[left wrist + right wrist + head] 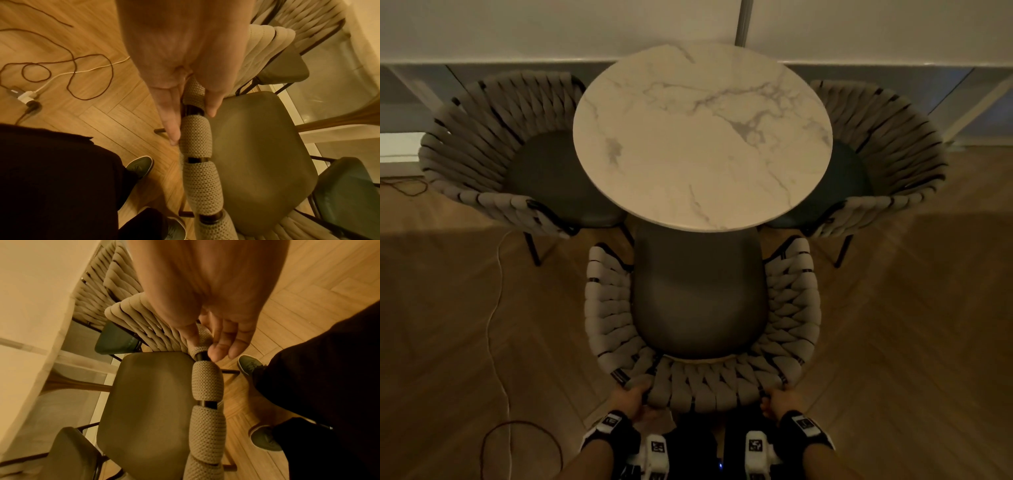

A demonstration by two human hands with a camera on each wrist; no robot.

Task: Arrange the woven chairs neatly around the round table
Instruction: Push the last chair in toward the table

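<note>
Item, near chair (pixel 697 301): we are gripping its woven top rail from behind, the left hand (pixel 631 397) wrapped over the left end and the right hand (pixel 780 399) over the right end. In the wrist views the fingers (pixel 171 120) are curling round the padded rail with the thumb (pixel 211 104) on the seat side, and the right fingers (pixel 222 344) are doing likewise, both closed on the rail. The seat front is sitting tucked under the near edge of the round table (pixel 702 137).

Risks, as we are judging them: pushing further could be knocking the armrests against the neighbouring chairs or the seat against the table pedestal; uneven pressure from one hand could be skewing the chair off centre; the cables (pixel 496 308) on the floor to the left could be catching a foot or a chair leg.

Count: one round marble-topped table; three woven chairs, namely the near one, the far-left chair (pixel 493 150) and the far-right chair (pixel 887 157); two hands; at least two cables, one pale and one dark
</note>
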